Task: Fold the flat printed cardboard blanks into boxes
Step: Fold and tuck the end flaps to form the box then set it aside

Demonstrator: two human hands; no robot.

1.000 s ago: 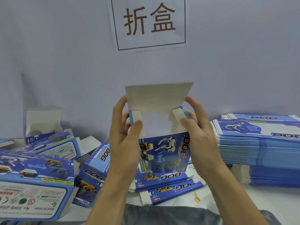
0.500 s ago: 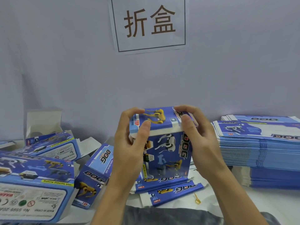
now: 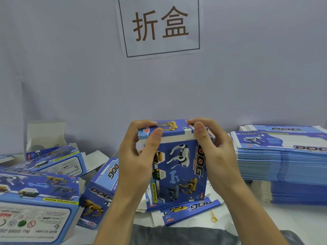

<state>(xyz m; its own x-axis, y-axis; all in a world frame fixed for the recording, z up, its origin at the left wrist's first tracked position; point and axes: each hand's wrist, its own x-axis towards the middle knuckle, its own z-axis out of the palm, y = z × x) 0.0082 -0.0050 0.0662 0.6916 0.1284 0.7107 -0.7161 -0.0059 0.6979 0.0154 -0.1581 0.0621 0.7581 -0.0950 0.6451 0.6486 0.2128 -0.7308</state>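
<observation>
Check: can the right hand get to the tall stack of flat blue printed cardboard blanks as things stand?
Probably yes, once freed. The stack of flat blue printed cardboard blanks sits just beside the right hand, nothing between them. But that hand, with the left hand, grips the blue folded cardboard box.

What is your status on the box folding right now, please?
Left hand and right hand both gripping the box, pressing its top flap down. Stack of flat blanks waiting at right. Nothing in the way.

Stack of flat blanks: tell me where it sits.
In the head view, the stack of flat blanks sits at the right on the table, just beyond the right hand.
</observation>
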